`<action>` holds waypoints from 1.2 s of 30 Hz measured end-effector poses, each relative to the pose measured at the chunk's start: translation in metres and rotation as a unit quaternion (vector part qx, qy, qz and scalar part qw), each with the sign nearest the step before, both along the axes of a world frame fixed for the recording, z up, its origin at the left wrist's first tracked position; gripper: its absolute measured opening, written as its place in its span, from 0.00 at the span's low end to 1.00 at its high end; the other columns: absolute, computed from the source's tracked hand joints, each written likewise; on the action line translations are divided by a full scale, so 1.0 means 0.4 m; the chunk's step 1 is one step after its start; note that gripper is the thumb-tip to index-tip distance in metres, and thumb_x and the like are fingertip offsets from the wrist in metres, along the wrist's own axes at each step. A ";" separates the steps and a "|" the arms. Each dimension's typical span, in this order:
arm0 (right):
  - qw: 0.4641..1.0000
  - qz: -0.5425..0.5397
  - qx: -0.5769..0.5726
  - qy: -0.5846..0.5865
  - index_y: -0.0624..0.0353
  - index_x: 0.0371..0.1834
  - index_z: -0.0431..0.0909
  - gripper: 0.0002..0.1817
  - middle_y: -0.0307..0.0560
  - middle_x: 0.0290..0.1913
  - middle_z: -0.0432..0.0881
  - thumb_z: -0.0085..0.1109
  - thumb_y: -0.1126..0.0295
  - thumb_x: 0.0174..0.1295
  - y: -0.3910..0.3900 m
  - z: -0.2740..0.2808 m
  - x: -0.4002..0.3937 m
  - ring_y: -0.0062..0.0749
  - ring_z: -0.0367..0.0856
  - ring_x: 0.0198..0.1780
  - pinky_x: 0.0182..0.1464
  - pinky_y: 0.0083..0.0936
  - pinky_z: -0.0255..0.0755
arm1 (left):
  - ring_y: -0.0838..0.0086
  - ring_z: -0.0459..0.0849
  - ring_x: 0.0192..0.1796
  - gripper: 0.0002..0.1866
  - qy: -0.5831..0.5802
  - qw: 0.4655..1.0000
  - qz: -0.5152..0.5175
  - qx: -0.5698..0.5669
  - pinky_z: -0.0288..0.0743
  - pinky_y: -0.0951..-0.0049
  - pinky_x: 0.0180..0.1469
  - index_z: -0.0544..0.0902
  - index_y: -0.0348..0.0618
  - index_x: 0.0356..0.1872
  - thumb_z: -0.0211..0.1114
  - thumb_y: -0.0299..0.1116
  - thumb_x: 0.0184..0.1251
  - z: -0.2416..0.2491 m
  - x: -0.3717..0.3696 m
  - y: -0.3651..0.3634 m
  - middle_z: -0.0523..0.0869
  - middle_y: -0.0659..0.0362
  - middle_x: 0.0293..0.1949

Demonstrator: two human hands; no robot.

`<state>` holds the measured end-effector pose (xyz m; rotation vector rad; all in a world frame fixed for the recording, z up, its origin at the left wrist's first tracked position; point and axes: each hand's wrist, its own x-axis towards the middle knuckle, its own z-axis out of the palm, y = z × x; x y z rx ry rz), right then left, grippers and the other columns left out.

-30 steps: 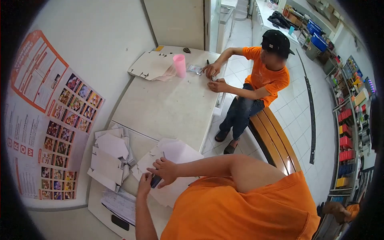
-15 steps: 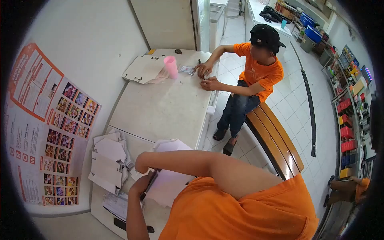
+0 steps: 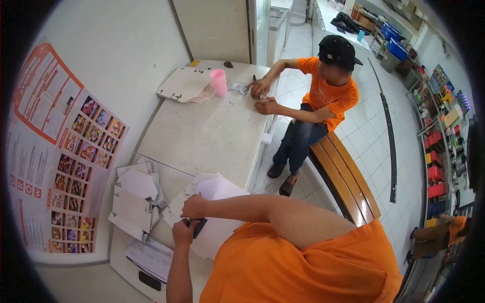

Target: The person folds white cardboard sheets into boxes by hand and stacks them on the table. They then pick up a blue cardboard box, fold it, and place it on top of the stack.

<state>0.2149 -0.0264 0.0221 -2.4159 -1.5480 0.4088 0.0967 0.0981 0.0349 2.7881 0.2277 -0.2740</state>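
Note:
My left hand (image 3: 183,233), lower in the view, is closed around a dark elongated object (image 3: 200,228) whose kind I cannot tell. Just above it my right hand (image 3: 194,206) is closed too, its fingers curled close to the dark object; what they grip is hidden. Both hands are over white cut card sheets (image 3: 222,189) on the table, partly covered by my right forearm. Left of my hands lies a pile of folded white card pieces (image 3: 132,204) with small dark slots.
Written papers (image 3: 151,257) and a black phone (image 3: 150,281) lie near my left forearm. A pink cup (image 3: 219,83) and flat card (image 3: 184,83) are on the far table. A person in orange (image 3: 328,91) sits on a wooden bench (image 3: 346,179), handling something small.
Both hands have shifted slightly, and the dark object now points to the right of my left hand. My right fingers have come into clearer view.

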 end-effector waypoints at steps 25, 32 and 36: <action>0.982 -0.079 0.123 0.122 0.56 0.46 0.81 0.20 0.57 0.38 0.86 0.63 0.51 0.61 -0.154 0.219 0.123 0.56 0.85 0.45 0.45 0.50 0.78 | 0.52 0.59 0.76 0.69 -0.089 0.335 0.267 -0.899 0.55 0.44 0.75 0.53 0.46 0.79 0.47 0.90 0.43 -0.059 -0.222 0.024 0.56 0.55 0.79; 0.872 -0.302 0.329 0.201 0.69 0.53 0.80 0.32 0.60 0.42 0.87 0.71 0.49 0.57 -0.187 0.224 0.198 0.52 0.86 0.46 0.49 0.40 0.78 | 0.56 0.62 0.74 0.59 -0.198 0.468 0.138 -0.850 0.61 0.45 0.73 0.60 0.53 0.76 0.67 0.77 0.45 -0.003 -0.144 0.027 0.64 0.57 0.74; 0.731 -0.434 0.312 0.424 0.73 0.61 0.73 0.39 0.65 0.59 0.80 0.71 0.49 0.58 -0.185 0.141 0.124 0.48 0.79 0.62 0.62 0.36 0.72 | 0.57 0.74 0.67 0.44 -0.149 0.706 0.340 -0.603 0.74 0.50 0.65 0.63 0.44 0.73 0.76 0.46 0.60 0.133 -0.059 0.076 0.73 0.51 0.67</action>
